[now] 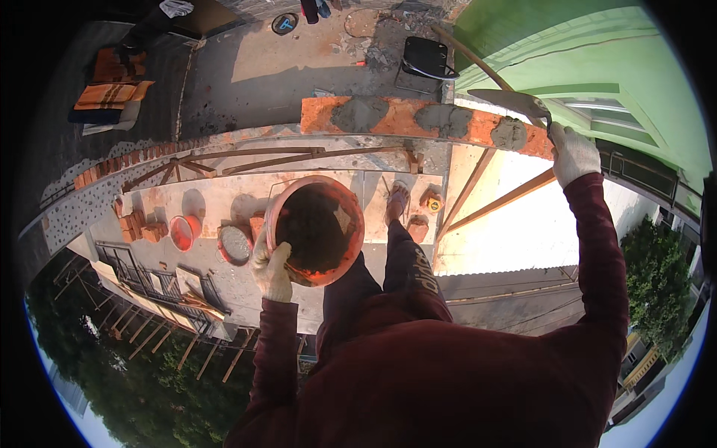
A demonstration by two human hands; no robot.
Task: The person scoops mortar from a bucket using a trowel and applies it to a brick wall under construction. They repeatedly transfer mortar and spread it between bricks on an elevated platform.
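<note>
My left hand (272, 272), in a white knit glove, is closed on the rim of an orange bucket (355, 224). Dark wet mortar (314, 228) lies inside the bucket. On the right, my gloved right hand (575, 153) grips a pointed trowel (511, 101) by its handle. The trowel's blade reaches left over the end of a brick course (407, 119). Several patches of grey mortar (361, 114) sit on top of these orange bricks. Whether the blade touches the bricks I cannot tell.
Below stand a red bucket (184, 231), a tub of grey mix (236, 245) and stacked bricks (134, 225). A yellow tape measure (432, 204) lies near my foot. Wooden braces (500, 200) slope beneath the wall. Beyond it is a black chair (426, 58); a green wall (582, 45) rises at right.
</note>
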